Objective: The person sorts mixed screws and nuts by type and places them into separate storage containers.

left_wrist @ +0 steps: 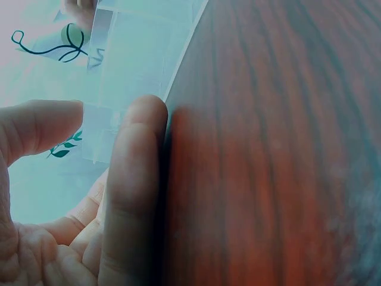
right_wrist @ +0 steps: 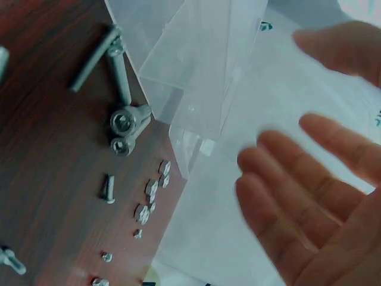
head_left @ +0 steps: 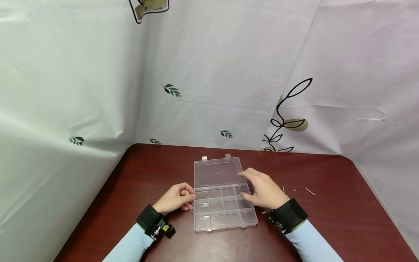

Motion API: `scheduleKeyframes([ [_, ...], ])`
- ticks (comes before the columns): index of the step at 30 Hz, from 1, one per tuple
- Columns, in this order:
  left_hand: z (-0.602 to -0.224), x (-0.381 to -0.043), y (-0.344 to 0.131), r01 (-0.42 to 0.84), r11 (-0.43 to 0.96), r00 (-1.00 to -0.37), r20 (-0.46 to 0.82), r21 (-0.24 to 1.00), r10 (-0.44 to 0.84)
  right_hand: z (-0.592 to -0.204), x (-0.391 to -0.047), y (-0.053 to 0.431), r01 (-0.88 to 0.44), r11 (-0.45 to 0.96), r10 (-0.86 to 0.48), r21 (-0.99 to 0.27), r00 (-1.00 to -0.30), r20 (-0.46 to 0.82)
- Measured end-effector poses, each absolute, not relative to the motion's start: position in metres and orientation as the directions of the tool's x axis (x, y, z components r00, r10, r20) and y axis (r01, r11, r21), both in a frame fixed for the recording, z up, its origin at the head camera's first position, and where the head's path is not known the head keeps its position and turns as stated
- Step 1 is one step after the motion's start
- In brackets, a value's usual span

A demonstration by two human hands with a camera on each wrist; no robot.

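Note:
A clear plastic compartment box (head_left: 217, 206) lies on the table with its lid (head_left: 217, 174) folded back. My left hand (head_left: 176, 198) is at the box's left edge. In the left wrist view its thumb and index finger (left_wrist: 140, 173) span the side of the box (left_wrist: 134, 53), lightly holding it. My right hand (head_left: 263, 189) hovers over the right edge, fingers spread and holding nothing. In the right wrist view there is a gap between the right hand (right_wrist: 321, 214) and the box (right_wrist: 196, 77). No parts are visible in the compartments.
Beside the box's right side lie socket-head bolts (right_wrist: 123, 122), small hex nuts (right_wrist: 141, 213) and a short screw (right_wrist: 108, 189). A longer bolt (head_left: 310, 191) lies farther right on the dark red table (head_left: 157, 163). White patterned cloth (head_left: 209, 72) hangs behind the table.

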State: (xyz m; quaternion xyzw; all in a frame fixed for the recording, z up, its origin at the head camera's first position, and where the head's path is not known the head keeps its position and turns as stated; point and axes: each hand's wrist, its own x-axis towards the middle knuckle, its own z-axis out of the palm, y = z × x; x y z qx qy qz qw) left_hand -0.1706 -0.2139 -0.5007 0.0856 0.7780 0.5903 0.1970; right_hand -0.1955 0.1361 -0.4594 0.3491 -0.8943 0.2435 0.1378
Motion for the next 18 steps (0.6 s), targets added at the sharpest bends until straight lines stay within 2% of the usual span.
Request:
scheduleKeyframes([
  [18,-0.503,-0.172,-0.213,-0.1,0.28,-0.91,-0.201,0.955,0.363,-0.464,-0.195,0.174,-0.632,0.712,-0.522,-0.307,-0.768,0.37],
])
